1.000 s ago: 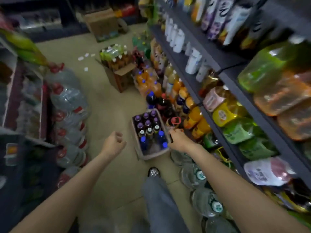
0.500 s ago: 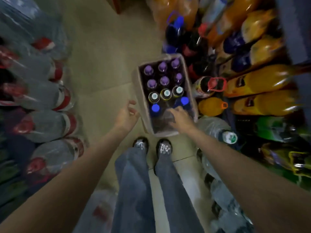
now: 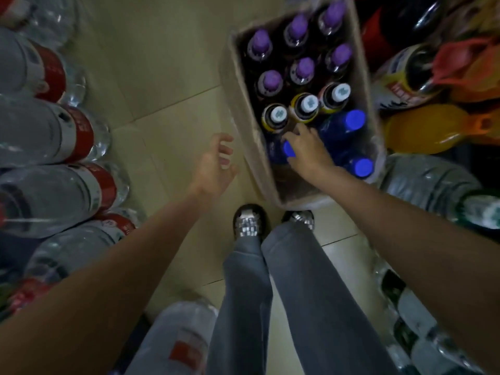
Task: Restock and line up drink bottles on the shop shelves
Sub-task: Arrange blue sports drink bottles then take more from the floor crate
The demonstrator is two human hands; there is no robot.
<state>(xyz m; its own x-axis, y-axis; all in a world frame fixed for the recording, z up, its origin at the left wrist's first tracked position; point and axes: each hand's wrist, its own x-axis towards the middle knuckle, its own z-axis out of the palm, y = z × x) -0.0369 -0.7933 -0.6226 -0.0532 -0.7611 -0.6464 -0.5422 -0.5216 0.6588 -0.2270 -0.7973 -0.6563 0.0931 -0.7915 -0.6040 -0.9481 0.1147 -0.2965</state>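
Note:
A cardboard box (image 3: 276, 182) stands on the floor in front of my feet. It holds several purple-capped bottles (image 3: 305, 67), three white-capped bottles (image 3: 309, 103) and blue-capped bottles (image 3: 354, 120). My right hand (image 3: 308, 151) is inside the box, its fingers curled round the top of one blue-capped bottle (image 3: 288, 150) at the near left. My left hand (image 3: 215, 163) hovers just left of the box with relaxed fingers, holding nothing.
Packs of large water bottles with red labels (image 3: 73, 136) line the left. Orange drink bottles (image 3: 422, 132), a dark bottle with a red handle (image 3: 416, 77) and green-capped water bottles (image 3: 476, 212) crowd the right. The tiled floor (image 3: 162, 85) lies between.
The view has tilted down and closer to the box. My right hand went from the box's near edge onto the blue-capped bottle. My left hand stays beside the box.

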